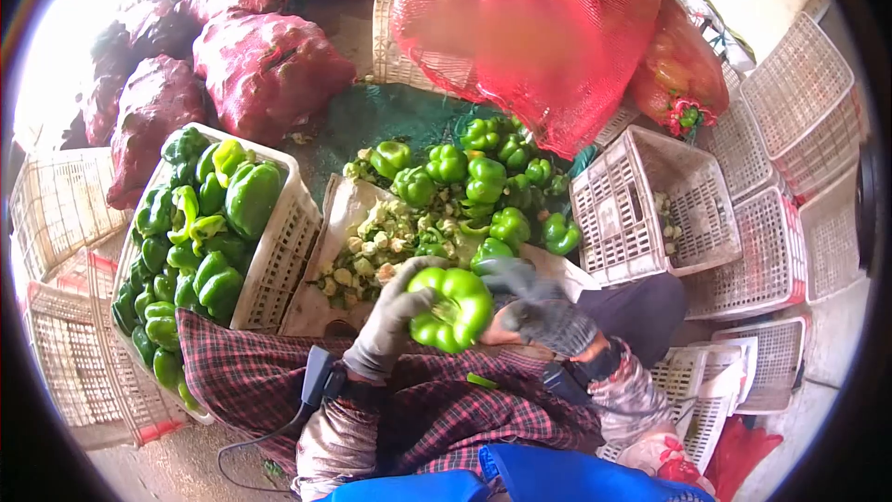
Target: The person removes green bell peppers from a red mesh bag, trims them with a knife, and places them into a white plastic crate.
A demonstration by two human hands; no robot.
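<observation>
My left hand (388, 321), in a grey glove, is closed around a green bell pepper (452, 310) above my lap. The pepper's hollowed stem end faces up. Just to its right is my right hand (548, 316), in a dark grey glove; its fingers are smeared by motion, and whether they hold anything cannot be made out. Beyond both hands lies a heap of green bell peppers (485, 179), with a pile of pale cut-off cores and stems (381, 242) beside it. A small green scrap (481, 380) rests on my checked cloth (418, 400).
At my left stands a white crate (279, 270) filled with green peppers. A tipped white crate (613, 214) is at the right, with several stacked crates (790, 102) behind it. Red mesh sacks (576, 37) bulge at the back, and more sacks (265, 70) lie back left.
</observation>
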